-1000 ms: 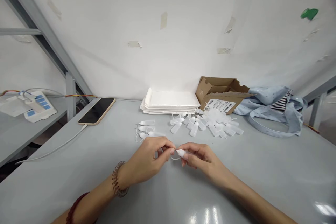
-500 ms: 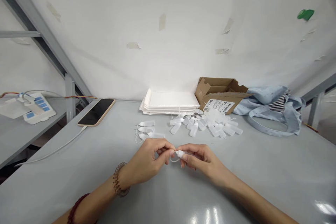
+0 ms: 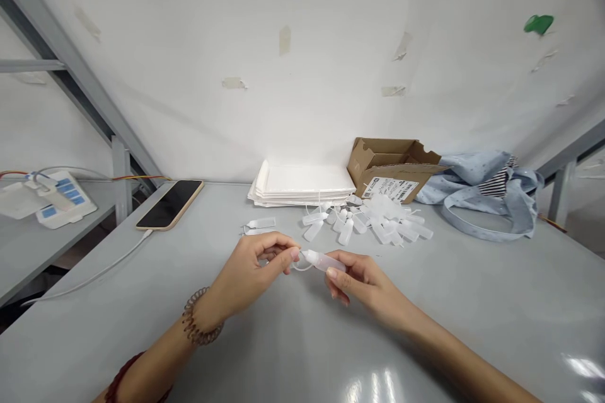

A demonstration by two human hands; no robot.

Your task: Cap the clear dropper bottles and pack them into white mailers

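Observation:
Between thumb and fingers, my right hand holds a small translucent plastic squeeze bottle by its body, tip pointing left. My left hand is closed in a pinch just off that tip. A thin white tether loops from the bottle's neck to the left fingertips, which hide the small cap at its end. Beyond the left hand lie a few similar bottles, one in full view, others partly covered by the hand. A loose pile of bottles is spread behind the right hand.
A stack of white padded envelopes and an opened cardboard box stand against the wall. Blue patterned cloth with a strap lies at right. A phone on a charging cable is at left, near a power strip.
My hands have moved slightly apart. The bottle has shifted left and up, and more of its body now shows. The view has turned slightly.

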